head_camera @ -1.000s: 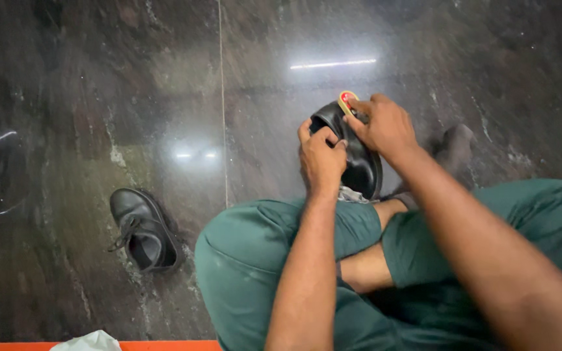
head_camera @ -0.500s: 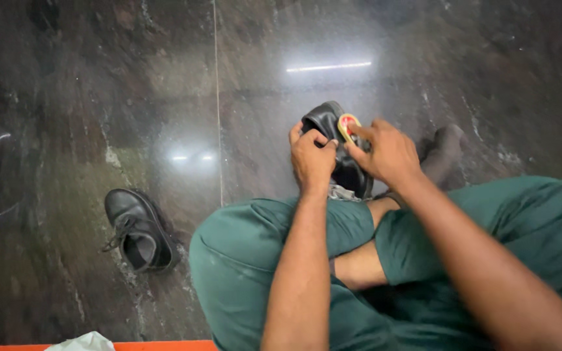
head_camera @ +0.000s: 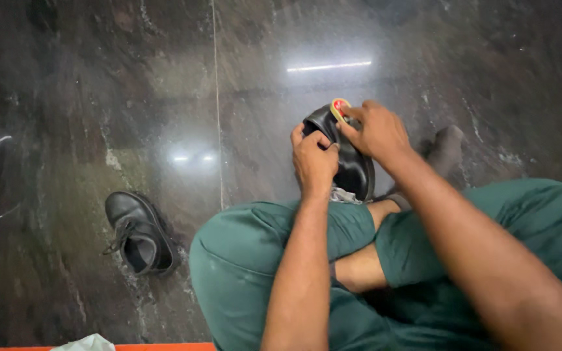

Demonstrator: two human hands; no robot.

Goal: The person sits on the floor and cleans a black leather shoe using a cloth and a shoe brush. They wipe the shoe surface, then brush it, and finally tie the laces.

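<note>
Left hand [head_camera: 313, 159] fingers clasping black shoe [head_camera: 349, 166], right hand [head_camera: 377, 133] pinching small round tin [head_camera: 340, 108] at its 12 o'clock, second shoe [head_camera: 139, 233] at 8 o'clock on dark floor [head_camera: 99, 97]

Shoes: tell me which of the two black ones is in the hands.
The black shoe beyond the knees, gripped by the left hand, with the right hand on top. The laced shoe lies apart on the floor, untouched.

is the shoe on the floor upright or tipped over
Upright: the black shoe rests on its sole on the dark floor, opening and laces facing up.
</note>
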